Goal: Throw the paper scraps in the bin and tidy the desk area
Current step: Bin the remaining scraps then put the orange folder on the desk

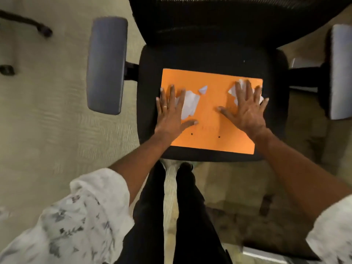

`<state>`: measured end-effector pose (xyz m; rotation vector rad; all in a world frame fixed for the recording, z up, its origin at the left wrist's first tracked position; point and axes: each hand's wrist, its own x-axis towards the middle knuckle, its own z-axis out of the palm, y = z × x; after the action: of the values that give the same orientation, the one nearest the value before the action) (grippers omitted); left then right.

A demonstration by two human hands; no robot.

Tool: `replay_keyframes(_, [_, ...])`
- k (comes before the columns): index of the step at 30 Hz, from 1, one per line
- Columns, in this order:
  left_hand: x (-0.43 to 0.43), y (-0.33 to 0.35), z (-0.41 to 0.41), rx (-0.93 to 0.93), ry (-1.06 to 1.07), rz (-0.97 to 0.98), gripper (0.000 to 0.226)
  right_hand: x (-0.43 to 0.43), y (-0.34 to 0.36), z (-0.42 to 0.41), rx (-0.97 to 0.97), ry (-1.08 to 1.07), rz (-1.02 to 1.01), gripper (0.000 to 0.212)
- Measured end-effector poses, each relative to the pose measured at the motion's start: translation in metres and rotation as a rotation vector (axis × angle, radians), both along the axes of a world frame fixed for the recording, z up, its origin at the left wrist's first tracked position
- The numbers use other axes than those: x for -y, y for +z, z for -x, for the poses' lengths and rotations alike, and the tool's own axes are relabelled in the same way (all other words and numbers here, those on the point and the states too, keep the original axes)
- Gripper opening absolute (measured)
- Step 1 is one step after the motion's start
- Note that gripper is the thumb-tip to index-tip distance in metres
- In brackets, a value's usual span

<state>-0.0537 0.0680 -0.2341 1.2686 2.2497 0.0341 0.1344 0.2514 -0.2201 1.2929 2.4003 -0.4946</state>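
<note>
An orange folder lies flat on the black seat of an office chair. White torn paper scraps lie on it: a larger scrap at the left, a small triangular scrap beside it, and more scraps at the right. My left hand rests flat with spread fingers on the folder's left side, partly over the larger scrap. Flat on the right side lies my right hand, covering part of the right scraps.
The chair has a mesh backrest and grey armrests at left and right. Beige carpet surrounds it. A black cable lies on the floor at far left. My legs in dark trousers stand before the seat.
</note>
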Motion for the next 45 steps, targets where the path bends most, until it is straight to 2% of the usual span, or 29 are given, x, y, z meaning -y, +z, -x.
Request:
replay_keyframes(3, [-0.006,-0.020,0.001,-0.142,-0.017,-0.108,0.107,0.016,-0.018,0.010,-0.052,0.017,-0.084,0.114])
replay_keyframes(7, [-0.013,-0.035,-0.003,-0.082,-0.123,-0.378,0.069,0.032,-0.034,0.017,-0.158,0.080,-0.117,0.109])
replay_keyframes(11, [-0.025,-0.039,0.003,-0.008,-0.188,-0.394,0.085,0.034,-0.041,0.035,-0.278,0.182,-0.127,0.093])
replay_keyframes(15, [-0.029,-0.039,0.004,0.030,-0.139,-0.439,0.081,0.032,-0.041,0.054,-0.365,0.356,-0.101,0.065])
replay_keyframes(19, [-0.028,-0.036,0.003,0.069,-0.130,-0.483,0.069,0.029,-0.046,0.054,-0.462,0.381,-0.149,0.040])
replay_keyframes(23, [-0.027,-0.027,0.005,0.142,-0.046,-0.470,0.072,0.026,-0.045,0.046,-0.465,0.335,-0.165,0.032])
replay_keyframes(27, [-0.029,-0.023,0.009,0.207,0.108,-0.516,0.061,0.021,-0.043,0.035,-0.451,0.304,-0.132,0.039])
replay_keyframes(30, [-0.033,-0.015,0.007,0.272,0.241,-0.571,0.058,0.021,-0.036,0.029,-0.554,0.143,-0.024,0.031])
replay_keyframes(32, [-0.036,-0.010,0.003,0.355,0.314,-0.607,0.068,0.022,-0.025,0.031,-0.697,-0.088,0.045,0.018])
replay_keyframes(35, [-0.036,0.000,-0.010,0.465,0.417,-0.633,0.073,0.028,-0.009,0.031,-0.893,-0.466,0.143,0.019])
replay_keyframes(37, [-0.034,0.003,-0.020,0.480,0.464,-0.606,0.070,0.031,0.002,0.028,-0.968,-0.689,0.292,0.023])
replay_keyframes(42, [-0.050,-0.003,-0.045,0.428,0.259,-0.474,0.037,0.029,0.016,-0.004,-0.986,-0.860,0.249,0.026])
replay_keyframes(45, [-0.079,-0.010,-0.058,0.480,0.109,-0.384,0.069,0.032,0.013,-0.028,-0.952,-0.901,0.207,0.023])
